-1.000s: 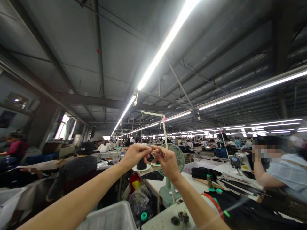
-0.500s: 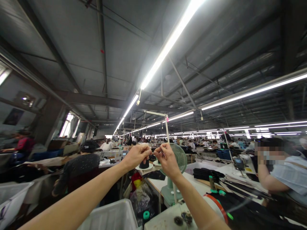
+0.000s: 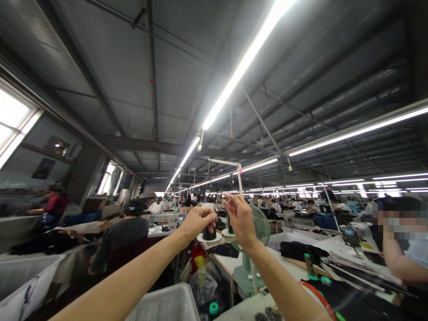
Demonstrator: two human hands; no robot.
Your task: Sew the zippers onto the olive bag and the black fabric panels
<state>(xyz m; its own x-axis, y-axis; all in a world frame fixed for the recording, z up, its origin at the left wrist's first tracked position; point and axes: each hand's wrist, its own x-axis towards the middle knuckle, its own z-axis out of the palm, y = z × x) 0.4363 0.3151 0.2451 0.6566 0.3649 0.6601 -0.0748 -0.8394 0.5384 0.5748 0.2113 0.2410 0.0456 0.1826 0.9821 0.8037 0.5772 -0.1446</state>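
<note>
Both my arms reach forward and up at chest height. My left hand (image 3: pixel 198 221) is closed in a pinch just above a black thread cone (image 3: pixel 209 233) on a white stand plate. My right hand (image 3: pixel 241 219) is raised beside it, its thumb and fingers pinched together near the white thread-guide pole (image 3: pixel 240 183). Whatever the fingers hold is too thin to make out, perhaps a thread. A second cone (image 3: pixel 229 230) stands behind my right hand.
A green desk fan (image 3: pixel 259 232) stands on the white table (image 3: pixel 230 264) behind my right wrist. Dark fabric pieces (image 3: pixel 294 250) lie to the right, where a person (image 3: pixel 401 240) sits. A white bin (image 3: pixel 167 305) is below. Another person (image 3: pixel 123 236) sits at the left.
My right hand has lifted and drawn away from my left hand, which stays over the black cone. The view has swung a little to the left.
</note>
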